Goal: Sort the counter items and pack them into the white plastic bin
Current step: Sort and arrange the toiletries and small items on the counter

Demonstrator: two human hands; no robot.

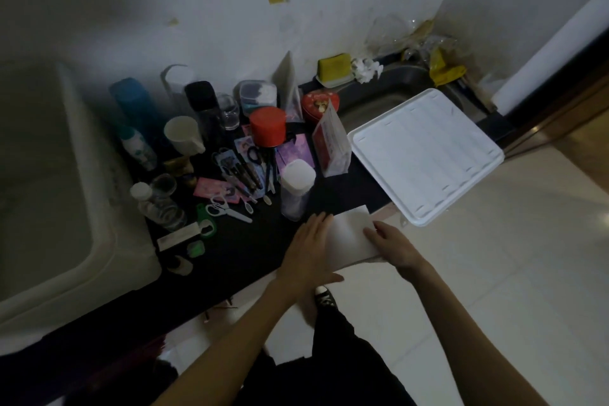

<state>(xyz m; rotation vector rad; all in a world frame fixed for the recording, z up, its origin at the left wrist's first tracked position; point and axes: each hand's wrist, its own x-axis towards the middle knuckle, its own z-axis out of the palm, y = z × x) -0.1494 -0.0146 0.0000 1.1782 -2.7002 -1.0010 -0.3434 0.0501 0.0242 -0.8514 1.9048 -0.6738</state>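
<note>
While the room is dim, I can make out a dark bench [250, 250] crowded with small things on its left and far parts. A clear jar with a white lid [296, 189] stands just beyond my left hand [308, 249], and white-handled scissors [227, 209] lie to its left beside a row of pens [245, 171]. Farther back stand a red-lidded container [267, 127], a white cup [183, 135], a blue bottle [135, 105] and a red heart-shaped tin [319, 104]. At far right a white plastic lid [425, 155] lies over the steel sink [385, 99], jutting past the bench edge. A large pale tub [49, 175] fills the left side.

The white plastic bin [351, 237] sits at the near edge of the bench, between my two hands. My left hand lies flat against its left side, fingers straight and together, holding nothing. My right hand [393, 244] rests on its right edge, fingers bent over the rim; I cannot tell how firmly they grip. Both forearms reach in from the near side.

The bin's inside is washed out and hard to read. Small items at the near left of the bench are too dark to name.
</note>
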